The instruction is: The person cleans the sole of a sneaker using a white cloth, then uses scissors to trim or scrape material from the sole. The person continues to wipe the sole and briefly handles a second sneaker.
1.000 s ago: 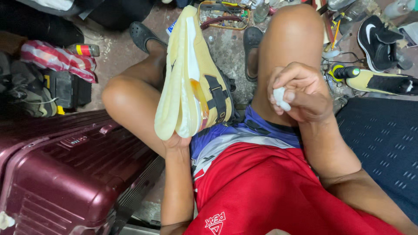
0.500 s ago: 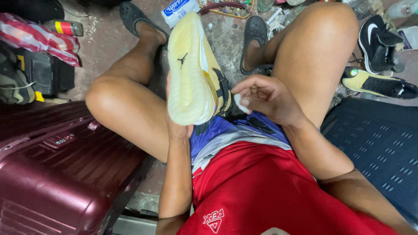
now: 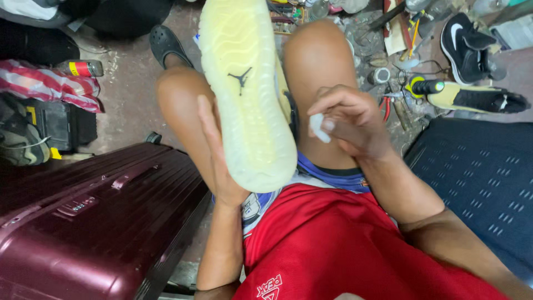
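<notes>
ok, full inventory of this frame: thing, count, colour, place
shoe: 1, pale yellow translucent sole facing the camera, centre, held up
small wad: 1, white, pinched in fingertips beside the shoe
suitcase: 1, maroon hard shell, lower left
sandal: 1, dark, on the foot at upper left
black sneaker: 1, black with white mark, upper right floor
yellow-and-black shoe: 1, right, by the mat
mat: 1, dark blue, right
striped cloth: 1, red and white, left
can: 1, red and yellow, upper left
tools and clutter: several, mixed, top floor
left hand: holds the shoe
right hand: holds the wad
</notes>
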